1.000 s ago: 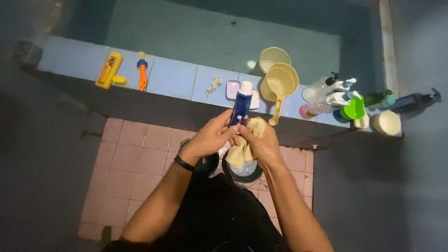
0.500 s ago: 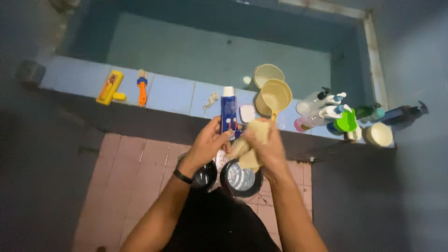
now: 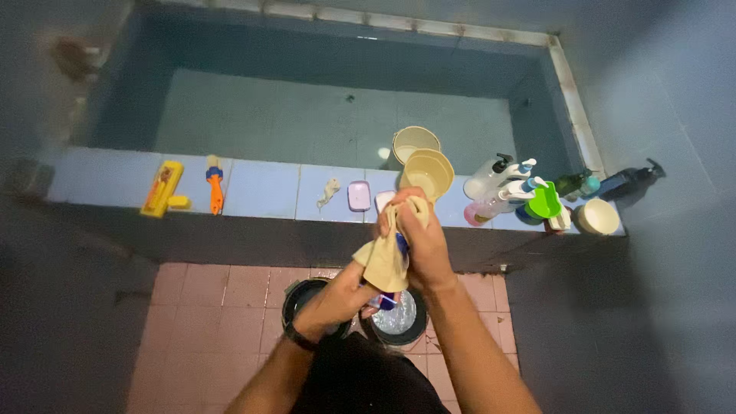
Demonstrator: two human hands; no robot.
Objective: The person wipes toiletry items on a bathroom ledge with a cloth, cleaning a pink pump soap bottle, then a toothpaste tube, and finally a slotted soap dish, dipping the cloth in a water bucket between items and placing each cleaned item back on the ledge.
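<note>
Both hands' fingers grip a yellow cloth [image 3: 383,261] around a tube, hiding the ledge [image 3: 268,192] bottles [image 3: 506,188] behind.

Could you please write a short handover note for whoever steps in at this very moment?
Left hand: low, gripping the bottom of a blue tube.
Right hand: above it, pressing a yellowish cloth around the tube.
Below the hands, on the pink tiled floor: two dark round containers.
On the ledge of the basin: yellow and orange toys, a small pink box, yellow scoops, pump bottles and a green scoop at the right.
Done: the cloth covers most of the tube, which is lifted off the ledge.
Left: whether the tube is clean cannot be told; it is not set down yet.
</note>
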